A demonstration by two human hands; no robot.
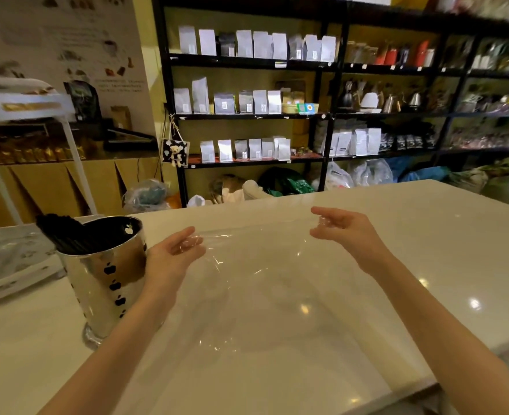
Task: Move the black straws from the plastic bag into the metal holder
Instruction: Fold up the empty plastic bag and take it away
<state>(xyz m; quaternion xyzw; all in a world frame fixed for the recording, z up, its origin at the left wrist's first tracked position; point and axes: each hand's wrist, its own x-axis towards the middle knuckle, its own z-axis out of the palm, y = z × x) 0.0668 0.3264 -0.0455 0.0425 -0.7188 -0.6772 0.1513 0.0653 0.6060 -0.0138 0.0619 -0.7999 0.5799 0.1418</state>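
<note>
The black straws (60, 233) stand bunched in the metal holder (103, 274), leaning toward its far-left rim; none show in the plastic bag (262, 265), so the transfer looks finished, though the film is too clear to be sure. Straws like these would be light, stiff and smooth, best taken as a bundle around the middle so none slide out. The bag is thin, limp and slippery, likely to cling and to crumple rather than hold a shape, so pinching its top edge at two corners suits it.

Just right of the holder, the left hand (172, 253) is turned palm-up, thumb and fingertips closed on a corner of the film, its wrist close to the holder's side. Further right of the holder, the right hand (341, 230) mirrors it, thumb and forefinger nipping the other corner, the rest of the fingers loosely curled. Between them the bag's upper edge is drawn taut and the sheet hangs down toward the pale counter (426, 223). Both forearms reach forward, well apart.
</note>
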